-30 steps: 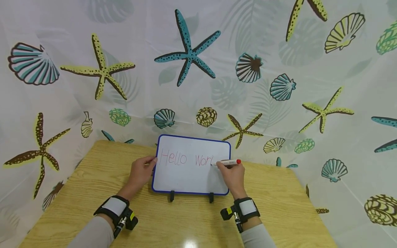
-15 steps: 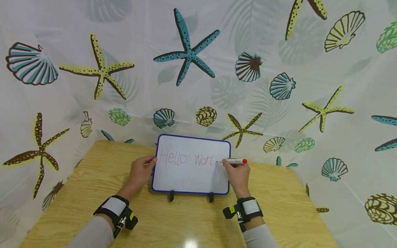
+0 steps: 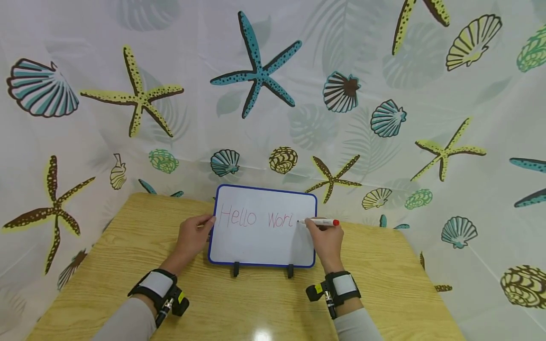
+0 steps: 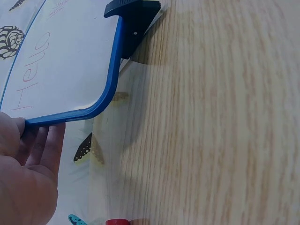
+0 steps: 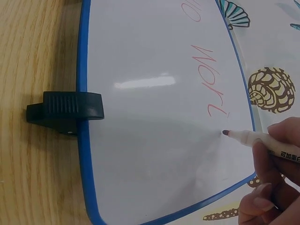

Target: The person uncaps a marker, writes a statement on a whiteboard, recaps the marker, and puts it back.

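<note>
A whiteboard (image 3: 260,246) with a blue frame leans back on the table, red handwriting (image 5: 206,77) reading "Hello Worl" across its upper half. At its left edge, my left hand (image 3: 194,235) grips the frame, the thumb in front and the fingers behind, as the left wrist view shows. My right hand (image 3: 327,241) pinches a white marker (image 3: 320,221) with a red end. The marker's dark tip (image 5: 226,133) is right at the board's surface, just past the last letter. Part of the marker's barrel is hidden by the fingers.
Two black stand clips (image 3: 236,269) hold the board's lower edge on the wood-grain table (image 3: 256,308). A curtain (image 3: 192,142) printed with shells and starfish hangs close behind. The end of a red object (image 4: 117,221) shows at the bottom of the left wrist view.
My right hand has shifted a little to the right with the marker, leaving the finished "l" in view. During the last half second it has barely moved. The left hand stays on the frame.
</note>
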Available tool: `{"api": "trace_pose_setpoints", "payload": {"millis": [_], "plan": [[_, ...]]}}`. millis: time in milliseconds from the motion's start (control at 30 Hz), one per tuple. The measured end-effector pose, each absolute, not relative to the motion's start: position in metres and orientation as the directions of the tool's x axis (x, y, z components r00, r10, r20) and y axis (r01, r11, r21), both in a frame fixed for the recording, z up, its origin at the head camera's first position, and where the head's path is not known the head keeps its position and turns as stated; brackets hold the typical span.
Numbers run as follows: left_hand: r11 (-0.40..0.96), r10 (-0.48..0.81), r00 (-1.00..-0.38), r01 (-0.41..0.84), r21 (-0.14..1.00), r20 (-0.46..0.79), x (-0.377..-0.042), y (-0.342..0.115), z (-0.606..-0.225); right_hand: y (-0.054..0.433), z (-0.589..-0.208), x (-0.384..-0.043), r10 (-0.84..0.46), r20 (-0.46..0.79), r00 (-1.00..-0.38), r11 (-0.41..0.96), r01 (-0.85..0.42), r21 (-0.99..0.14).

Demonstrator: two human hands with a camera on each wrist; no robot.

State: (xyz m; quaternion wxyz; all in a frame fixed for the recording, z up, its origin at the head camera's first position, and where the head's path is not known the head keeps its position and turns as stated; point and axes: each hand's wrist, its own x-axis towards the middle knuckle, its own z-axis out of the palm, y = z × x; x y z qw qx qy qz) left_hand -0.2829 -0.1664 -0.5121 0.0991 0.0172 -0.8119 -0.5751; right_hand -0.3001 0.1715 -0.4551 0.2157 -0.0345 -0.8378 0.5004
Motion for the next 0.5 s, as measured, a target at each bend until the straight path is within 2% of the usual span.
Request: {"api": "trace_pose_setpoints", "payload": {"millis": [500], "plan": [[0.336,-0.136,-0.983,0.069,0.939,0.121,-0.2852,-0.1669,-0.5139,0.1687,-0.4573,-0.3056,0.262,0.317,-0.911,0.493,-0.156,-0.856]]}}
